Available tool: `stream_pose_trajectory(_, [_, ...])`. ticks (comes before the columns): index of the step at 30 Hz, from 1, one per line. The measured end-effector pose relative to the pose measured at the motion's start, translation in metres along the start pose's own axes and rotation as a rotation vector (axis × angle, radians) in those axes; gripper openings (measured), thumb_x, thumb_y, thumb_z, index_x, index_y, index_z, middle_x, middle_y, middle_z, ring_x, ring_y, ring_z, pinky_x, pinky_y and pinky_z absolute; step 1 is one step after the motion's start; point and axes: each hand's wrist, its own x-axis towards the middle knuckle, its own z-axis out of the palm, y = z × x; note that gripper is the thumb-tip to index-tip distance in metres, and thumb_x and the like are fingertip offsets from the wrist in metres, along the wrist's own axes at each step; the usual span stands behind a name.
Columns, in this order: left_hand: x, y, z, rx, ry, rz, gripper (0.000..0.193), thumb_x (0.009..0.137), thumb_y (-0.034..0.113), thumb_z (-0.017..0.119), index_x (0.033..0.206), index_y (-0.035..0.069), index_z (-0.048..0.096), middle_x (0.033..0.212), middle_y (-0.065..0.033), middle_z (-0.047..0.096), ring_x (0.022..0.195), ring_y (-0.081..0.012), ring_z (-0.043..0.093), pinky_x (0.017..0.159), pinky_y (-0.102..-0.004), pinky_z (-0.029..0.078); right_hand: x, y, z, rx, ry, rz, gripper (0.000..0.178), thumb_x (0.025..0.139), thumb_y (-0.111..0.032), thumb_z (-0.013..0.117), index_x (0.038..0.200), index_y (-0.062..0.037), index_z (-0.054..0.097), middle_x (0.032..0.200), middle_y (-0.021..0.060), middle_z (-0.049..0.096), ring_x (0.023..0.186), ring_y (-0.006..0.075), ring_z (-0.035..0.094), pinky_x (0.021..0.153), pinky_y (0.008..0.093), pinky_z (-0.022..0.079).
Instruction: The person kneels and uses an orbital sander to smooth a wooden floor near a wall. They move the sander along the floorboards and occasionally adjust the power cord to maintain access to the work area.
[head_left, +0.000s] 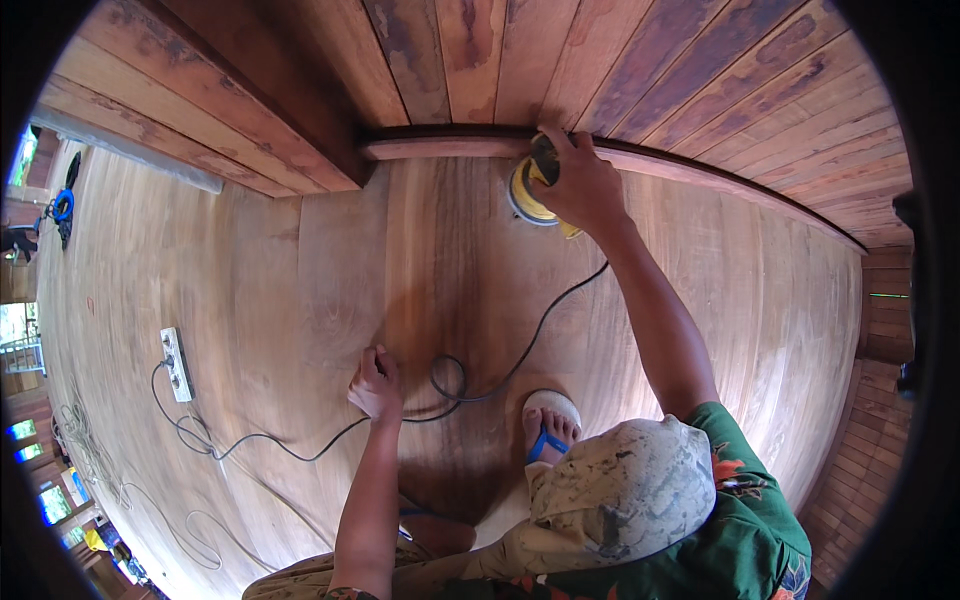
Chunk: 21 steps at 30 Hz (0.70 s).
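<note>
My right hand point(588, 188) is wrapped round the top of a yellow and black electric sander point(527, 194). The sander sits on the wooden floor point(330, 250), close against the baseboard point(450, 148) at the foot of the plank wall. Its black cord point(545, 325) runs back and makes a loop on the floor. Nearer to me, my left hand point(374, 384) is closed with the fingers curled, low over the floor beside the cord. Whatever it may hold is hidden.
A white power strip point(176, 365) lies at the left, with the cord plugged in. Pale loose cable point(205, 535) trails at the lower left. A wooden beam point(290, 110) juts from the wall. My foot in a blue-strapped sandal point(550, 428) stands near the cord loop.
</note>
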Motion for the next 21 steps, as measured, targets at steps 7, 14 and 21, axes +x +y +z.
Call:
stream_pose_trajectory(7, [0.001,0.004,-0.004,-0.012,-0.016,0.001,0.025,0.107,0.033,0.069,0.088,0.016,0.069,0.074,-0.0135,0.073,0.060,-0.0402,0.070,0.054,-0.0540,0.050,0.012,-0.056,0.019,0.034,-0.009,-0.120,0.081,0.087,-0.039,0.084,0.160,-0.0259,0.050,0.134,0.0224,0.064,0.106,0.0470,0.076,0.091,0.0571,0.064])
stream_pose_trajectory(14, [0.001,0.003,-0.001,-0.003,0.031,0.048,0.025,0.105,0.030,0.070,0.086,0.015,0.065,0.072,-0.0116,0.071,0.058,-0.0393,0.069,0.052,-0.0532,0.051,0.016,-0.079,0.026,0.037,-0.020,-0.149,0.082,0.087,-0.037,0.085,0.160,-0.0268,0.050,0.136,0.0233,0.062,0.102,0.0468,0.078,0.090,0.0563,0.065])
stream_pose_trajectory(21, [0.000,-0.003,0.003,0.034,0.012,0.031,0.026,0.107,0.034,0.070,0.087,0.016,0.068,0.071,-0.0133,0.072,0.060,-0.0400,0.070,0.054,-0.0532,0.051,0.008,-0.045,0.013,0.029,-0.044,-0.038,0.083,0.087,-0.037,0.085,0.161,-0.0276,0.049,0.135,0.0231,0.062,0.108,0.0472,0.077,0.092,0.0569,0.064])
